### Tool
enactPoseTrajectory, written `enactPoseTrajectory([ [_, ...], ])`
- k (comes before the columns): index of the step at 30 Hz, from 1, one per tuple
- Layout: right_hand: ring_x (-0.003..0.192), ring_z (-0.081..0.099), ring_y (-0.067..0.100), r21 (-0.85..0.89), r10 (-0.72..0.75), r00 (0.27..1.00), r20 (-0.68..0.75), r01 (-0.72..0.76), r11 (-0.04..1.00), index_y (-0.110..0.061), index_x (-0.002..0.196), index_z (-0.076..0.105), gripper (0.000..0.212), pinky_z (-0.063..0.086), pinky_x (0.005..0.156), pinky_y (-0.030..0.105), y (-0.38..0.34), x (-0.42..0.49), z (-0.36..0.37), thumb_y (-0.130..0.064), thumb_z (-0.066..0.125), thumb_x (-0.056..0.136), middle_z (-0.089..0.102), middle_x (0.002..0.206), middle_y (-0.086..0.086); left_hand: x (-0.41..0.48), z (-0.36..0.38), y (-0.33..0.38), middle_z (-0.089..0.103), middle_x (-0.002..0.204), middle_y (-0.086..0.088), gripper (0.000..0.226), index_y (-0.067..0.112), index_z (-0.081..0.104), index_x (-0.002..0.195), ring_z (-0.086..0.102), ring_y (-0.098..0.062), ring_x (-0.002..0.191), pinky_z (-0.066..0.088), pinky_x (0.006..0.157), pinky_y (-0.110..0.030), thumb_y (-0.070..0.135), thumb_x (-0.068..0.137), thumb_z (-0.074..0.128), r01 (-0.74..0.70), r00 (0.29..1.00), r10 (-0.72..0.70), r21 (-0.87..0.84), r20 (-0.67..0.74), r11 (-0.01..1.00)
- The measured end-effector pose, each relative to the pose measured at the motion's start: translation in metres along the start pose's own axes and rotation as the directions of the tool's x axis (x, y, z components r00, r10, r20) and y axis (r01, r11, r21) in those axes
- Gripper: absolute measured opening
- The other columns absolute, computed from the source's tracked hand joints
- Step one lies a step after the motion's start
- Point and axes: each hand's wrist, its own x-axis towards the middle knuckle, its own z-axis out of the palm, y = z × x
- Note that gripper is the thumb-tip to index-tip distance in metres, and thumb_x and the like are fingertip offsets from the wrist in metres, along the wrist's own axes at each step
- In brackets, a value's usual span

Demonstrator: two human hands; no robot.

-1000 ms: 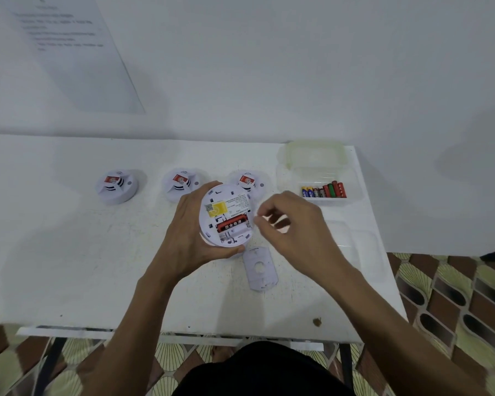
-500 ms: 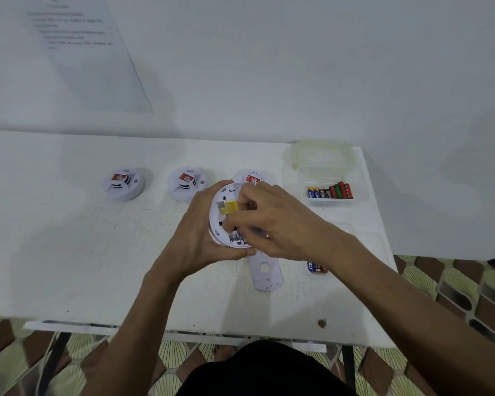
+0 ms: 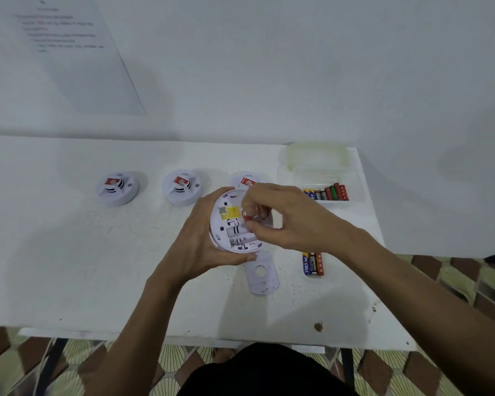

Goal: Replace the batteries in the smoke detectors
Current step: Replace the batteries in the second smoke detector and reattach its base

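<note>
Left hand (image 3: 200, 238): fingers grip the opened smoke detector (image 3: 232, 224).
Right hand (image 3: 283, 218): fingers pinch a red battery (image 3: 247, 216).
Change: battery, seated a second ago, now lifted out; a fresh one probably goes in next.

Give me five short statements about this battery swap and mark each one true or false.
1. The left hand holds the opened smoke detector. True.
2. The right hand is empty. False: it pinches a red battery over the detector's compartment.
3. The battery cover lies on the table. True.
4. The clear container holds no batteries. False: a row of batteries lies in it.
5. A few loose batteries lie to the right of the cover. True.
</note>
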Motion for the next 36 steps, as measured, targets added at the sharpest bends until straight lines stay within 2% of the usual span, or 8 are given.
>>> enactPoseTrajectory([
  [5, 0.076, 0.063, 0.016, 0.311, 0.241, 0.952, -0.187, -0.175, 0.934, -0.012, 0.091, 0.055, 0.015, 0.053, 0.076, 0.026, 0.011, -0.034, -0.01, -0.002, 0.066, 0.087, 0.063, 0.08, -0.004, 0.005, 0.007, -0.005, 0.035, 0.122, 0.048, 0.091, 0.067, 0.021, 0.125, 0.039, 0.017, 0.115, 0.029, 0.091, 0.001, 0.06, 0.052, 0.076, 0.014, 1.0, -0.013, 0.073, -0.019, 0.997],
  [9, 0.074, 0.066, 0.013, 0.389, 0.495, 0.842, -0.216, -0.39, 0.834, -0.017, 0.085, 0.054, 0.02, 0.053, 0.068, 0.023, 0.033, -0.072, -0.016, -0.003, 0.069, 0.086, 0.066, 0.084, -0.001, 0.014, 0.015, 0.001, 0.036, 0.122, 0.048, 0.09, 0.066, 0.024, 0.124, 0.039, 0.019, 0.115, 0.034, 0.092, -0.002, 0.059, 0.052, 0.076, -0.002, 1.0, 0.003, 0.065, -0.021, 0.998],
  [14, 0.07, 0.066, 0.007, 0.225, 0.695, 0.708, -0.124, -0.662, 0.715, -0.025, 0.083, 0.054, 0.018, 0.054, 0.066, 0.022, 0.066, -0.112, -0.006, -0.017, 0.07, 0.088, 0.068, 0.083, -0.005, 0.03, 0.028, 0.012, 0.04, 0.12, 0.049, 0.086, 0.066, 0.029, 0.123, 0.041, 0.023, 0.111, 0.031, 0.088, 0.003, 0.049, 0.055, 0.077, -0.073, 0.997, 0.074, 0.037, -0.019, 0.997],
  [19, 0.066, 0.061, 0.005, 0.082, 0.788, 0.6, -0.135, -0.786, 0.613, -0.02, 0.088, 0.053, 0.013, 0.044, 0.054, 0.012, 0.088, -0.128, 0.016, -0.017, 0.066, 0.091, 0.066, 0.08, -0.004, 0.041, 0.043, 0.011, 0.041, 0.12, 0.047, 0.085, 0.062, 0.03, 0.125, 0.041, 0.021, 0.111, 0.031, 0.09, 0.002, 0.05, 0.056, 0.077, -0.079, 0.997, 0.079, 0.062, -0.007, 0.995],
  [22, 0.062, 0.059, 0.005, 0.079, 0.817, 0.564, -0.116, -0.815, 0.574, -0.017, 0.089, 0.054, 0.01, 0.04, 0.049, 0.011, 0.097, -0.132, 0.025, -0.016, 0.064, 0.092, 0.067, 0.079, 0.0, 0.04, 0.051, -0.002, 0.041, 0.13, 0.036, 0.093, 0.046, 0.031, 0.135, 0.041, 0.01, 0.12, 0.037, 0.102, -0.016, 0.062, 0.055, 0.077, -0.047, 0.999, 0.048, 0.096, -0.01, 0.994],
  [29, 0.074, 0.067, 0.018, 0.13, 0.819, 0.574, -0.01, -0.811, 0.57, -0.018, 0.092, 0.06, 0.005, 0.054, 0.06, 0.025, 0.106, -0.137, 0.026, -0.013, 0.061, 0.093, 0.068, 0.083, 0.001, 0.044, 0.065, -0.008, 0.031, 0.133, 0.042, 0.095, 0.038, 0.03, 0.137, 0.032, 0.014, 0.124, 0.027, 0.104, -0.008, 0.064, 0.057, 0.074, -0.058, 0.998, 0.061, 0.146, -0.019, 0.988],
  [34, 0.077, 0.065, 0.011, 0.104, 0.77, 0.637, -0.038, -0.764, 0.637, -0.02, 0.093, 0.062, 0.004, 0.05, 0.061, 0.014, 0.109, -0.136, 0.013, -0.016, 0.062, 0.093, 0.068, 0.085, -0.002, 0.041, 0.072, -0.014, 0.032, 0.138, 0.026, 0.091, 0.045, 0.028, 0.138, 0.035, 0.002, 0.127, 0.028, 0.106, -0.02, 0.075, 0.061, 0.065, -0.033, 0.999, 0.037, 0.166, -0.019, 0.986],
  [36, 0.074, 0.063, 0.004, 0.099, 0.725, 0.685, -0.076, -0.718, 0.689, -0.021, 0.093, 0.063, 0.002, 0.047, 0.06, 0.007, 0.107, -0.129, 0.001, -0.019, 0.063, 0.093, 0.066, 0.081, -0.008, 0.043, 0.073, -0.012, 0.031, 0.137, 0.033, 0.09, 0.046, 0.026, 0.138, 0.033, 0.008, 0.126, 0.028, 0.106, -0.017, 0.076, 0.061, 0.064, -0.035, 0.999, 0.04, 0.165, -0.031, 0.986],
])
